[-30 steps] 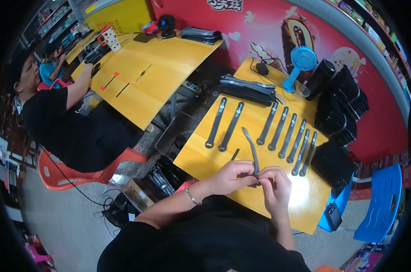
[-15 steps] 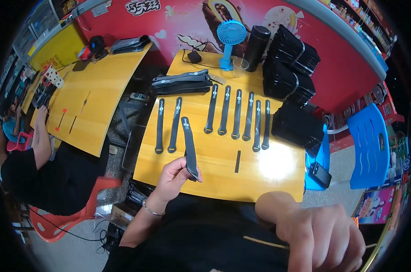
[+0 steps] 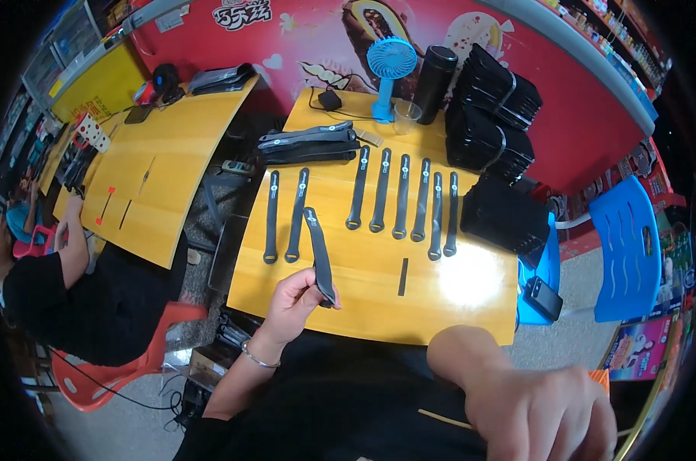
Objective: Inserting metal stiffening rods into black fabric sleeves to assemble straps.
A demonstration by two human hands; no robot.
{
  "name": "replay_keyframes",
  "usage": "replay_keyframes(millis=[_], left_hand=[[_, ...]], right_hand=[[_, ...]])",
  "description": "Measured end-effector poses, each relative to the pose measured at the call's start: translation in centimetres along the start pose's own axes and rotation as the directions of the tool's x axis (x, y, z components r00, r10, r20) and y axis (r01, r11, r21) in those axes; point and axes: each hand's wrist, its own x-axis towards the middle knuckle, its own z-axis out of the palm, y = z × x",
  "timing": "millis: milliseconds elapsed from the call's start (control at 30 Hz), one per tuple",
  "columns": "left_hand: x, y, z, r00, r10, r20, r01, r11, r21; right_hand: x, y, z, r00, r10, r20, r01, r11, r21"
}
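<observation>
My left hand (image 3: 292,305), with a metal bangle at the wrist, is closed on the lower end of a dark grey strap (image 3: 318,246). Its rounded upper end with a small white print points away from me over the table. Close to the camera at the lower right, my right hand (image 3: 543,411) is closed, back upward and fingers curled down; what it grips is hidden beneath it. A thin tan stick-like thing (image 3: 444,419) shows beside that hand, against my black clothes. Similar straps with end loops lie in a spaced row (image 3: 404,196), and two straps (image 3: 272,219) lie left of them.
On the yellow table (image 3: 348,311) are a strap pile (image 3: 309,144), a short dark strip (image 3: 403,276), a blue fan (image 3: 390,73), a clear cup (image 3: 407,115), a black bottle (image 3: 435,83) and bundled black stacks (image 3: 490,138). A phone (image 3: 543,298) lies on a blue chair. Another person (image 3: 94,300) sits left.
My right hand has dropped slightly lower and nearer the camera. The strap in my left hand has tilted a little, its upper end lower and further left.
</observation>
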Motion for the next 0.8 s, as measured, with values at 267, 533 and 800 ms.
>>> replay_keyframes(millis=[267,533,800], left_hand=[[-0.3,0.3,0.0,1.0,0.02,-0.001,-0.02,1.0,0.016],[-0.1,0.0,0.0,1.0,0.0,0.006,-0.001,0.998,0.057],[-0.4,-0.1,0.0,1.0,-0.003,-0.022,0.004,0.999,0.046]], right_hand=[[-0.1,1.2,0.3,0.98,-0.201,0.007,0.188,0.901,-0.392],[-0.3,0.8,-0.3,0.999,0.0,0.032,-0.004,0.993,0.121],[-1.1,0.1,0.6,0.997,0.044,0.06,-0.046,0.998,0.034]])
